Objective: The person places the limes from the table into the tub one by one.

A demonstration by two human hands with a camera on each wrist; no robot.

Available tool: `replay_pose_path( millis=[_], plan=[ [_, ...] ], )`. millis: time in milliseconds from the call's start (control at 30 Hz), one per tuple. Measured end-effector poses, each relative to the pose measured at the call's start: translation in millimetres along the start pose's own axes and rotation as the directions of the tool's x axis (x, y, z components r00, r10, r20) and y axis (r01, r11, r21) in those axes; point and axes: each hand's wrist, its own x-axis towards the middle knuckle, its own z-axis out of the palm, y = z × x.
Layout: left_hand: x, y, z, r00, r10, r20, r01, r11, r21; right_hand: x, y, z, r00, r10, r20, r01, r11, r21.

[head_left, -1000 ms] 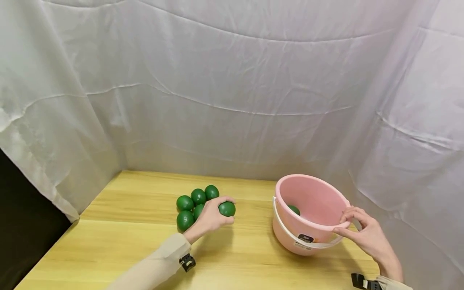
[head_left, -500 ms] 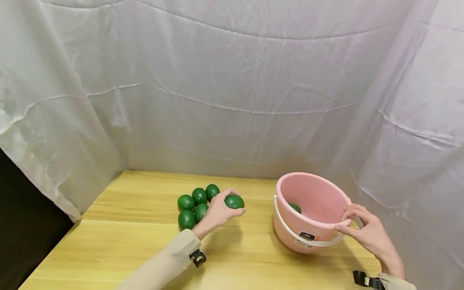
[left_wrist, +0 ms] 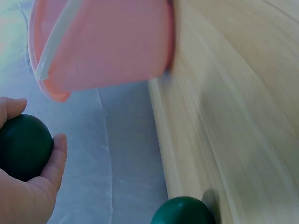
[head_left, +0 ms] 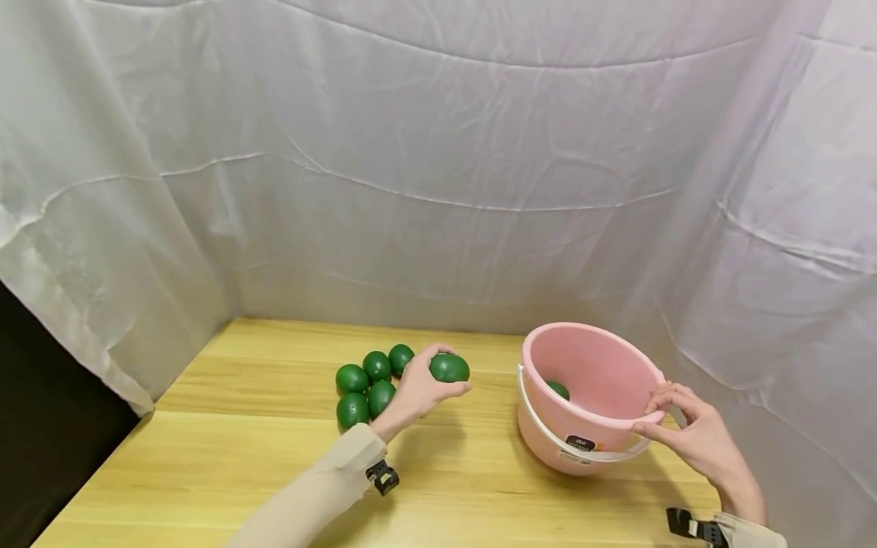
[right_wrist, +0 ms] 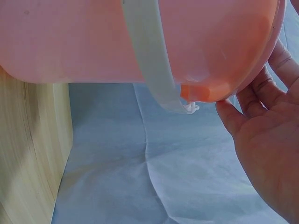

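Observation:
My left hand (head_left: 414,392) holds a smooth dark green oval fruit (head_left: 450,368) between thumb and fingers, raised over the table. Several matching green fruits (head_left: 352,411) lie grouped beside and behind that wrist. To the right stands a pink bucket (head_left: 603,373), its white handle (head_left: 620,457) hanging down the front. One green fruit (head_left: 558,390) shows inside it, partly hidden by the rim. My right hand (head_left: 706,445) grips the bucket's right rim, thumb outside and fingers over the edge. The right wrist view shows that thumb (right_wrist: 229,116) against the rim.
The wooden table (head_left: 226,449) runs to a pale curtain (head_left: 438,251) behind and at both sides. A dark opening (head_left: 55,426) lies beyond the table's left edge. Black straps (head_left: 382,477) sit on both wrists.
My left hand has lifted the green fruit and moved it right, away from the group. The right hand stays on the bucket's rim.

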Motion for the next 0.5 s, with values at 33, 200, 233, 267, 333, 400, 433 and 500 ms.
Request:
replay_pose_path(
  millis=[33,200,233,267,333,400,433,500],
  plan=[
    [1.1,1.3,0.9,1.0,0.012,0.002,-0.012,1.0,-0.003,0.1,0.4,-0.1,1.0,-0.001,0.0,0.001,1.0,0.0],
    [7.1,7.8,7.3,0.998,0.057,0.033,-0.056,0.998,-0.041,0.1,1.2,0.1,1.0,-0.011,-0.001,0.011,1.0,-0.002],
    [8.0,9.2,8.8,0.997,0.063,0.039,-0.061,0.997,-0.05,0.1,1.1,0.1,1.0,-0.012,0.0,0.012,1.0,0.0],
    [8.9,10.6,10.2,0.997,0.07,0.042,-0.067,0.996,-0.057,0.1,1.0,0.4,1.0,-0.014,0.0,0.014,1.0,-0.001],
    [10.1,13.0,13.3,0.996,0.077,0.044,-0.074,0.995,-0.061,0.2,0.8,0.5,1.0,-0.016,0.002,0.016,1.0,0.003],
    [11.1,15.1,16.4,0.995,0.085,0.048,-0.082,0.995,-0.063,0.6,0.6,0.2,1.0,-0.021,0.005,0.021,1.0,0.003],
    [11.7,16.1,18.0,0.995,0.09,0.053,-0.086,0.994,-0.07,0.9,0.6,0.1,1.0,-0.022,0.005,0.022,1.0,0.001],
    [12.7,18.1,20.9,0.993,0.099,0.063,-0.094,0.993,-0.076,1.6,0.6,-0.3,1.0,-0.024,0.004,0.024,1.0,-0.001]
  ],
)
